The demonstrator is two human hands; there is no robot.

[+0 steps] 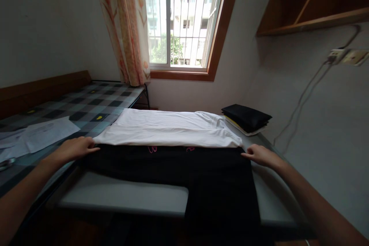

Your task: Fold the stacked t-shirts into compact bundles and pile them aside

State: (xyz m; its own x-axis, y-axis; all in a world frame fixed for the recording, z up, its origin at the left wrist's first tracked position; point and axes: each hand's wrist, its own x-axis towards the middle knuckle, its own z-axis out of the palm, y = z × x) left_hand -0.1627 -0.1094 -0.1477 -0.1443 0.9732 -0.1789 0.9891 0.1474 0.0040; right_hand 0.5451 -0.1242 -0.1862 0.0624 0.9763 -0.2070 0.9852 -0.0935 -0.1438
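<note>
A black garment point(173, 165) with pink print at its far edge lies spread over a pale table point(123, 196); its right part hangs over the near edge. Right behind it, a white garment point(170, 127) lies flat, with its near edge meeting the black cloth and part of the pink print cut off there. My left hand point(77, 148) pinches the far left corner of the black garment, close to the white one's corner. At the far right corner, my right hand point(261, 155) pinches the black cloth too. What kind of garment each is, I cannot tell.
To the left stands a bed with a checked sheet point(95, 102) and papers point(47, 134) on it. A stack of black folders point(246, 118) sits at the table's back right. Cords point(302, 94) hang from a wall socket point(337, 55) below a wooden shelf point(311, 25).
</note>
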